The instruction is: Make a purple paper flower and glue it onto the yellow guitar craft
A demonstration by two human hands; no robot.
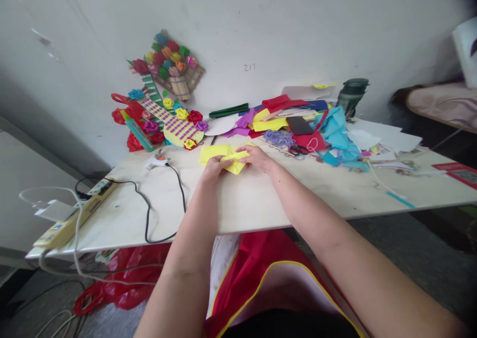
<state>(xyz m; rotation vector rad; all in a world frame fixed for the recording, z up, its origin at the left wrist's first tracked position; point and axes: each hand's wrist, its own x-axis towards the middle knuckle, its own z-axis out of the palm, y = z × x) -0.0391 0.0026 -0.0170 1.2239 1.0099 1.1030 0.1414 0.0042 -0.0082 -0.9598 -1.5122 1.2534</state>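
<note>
Between my two hands is a piece of yellow paper, partly folded, held just over the near middle of the table. My left hand pinches its left side with thumb and fingers. At the right side, my right hand grips the same paper, fingers closed on its edge. Behind my left hand lies another flat yellow sheet. Some folds of the held paper are hidden by my fingers.
Scissors, a phone and heaped coloured paper lie back right, near a dark bottle. Paper-flower crafts, a glue bottle, a white glue gun and a power strip are left.
</note>
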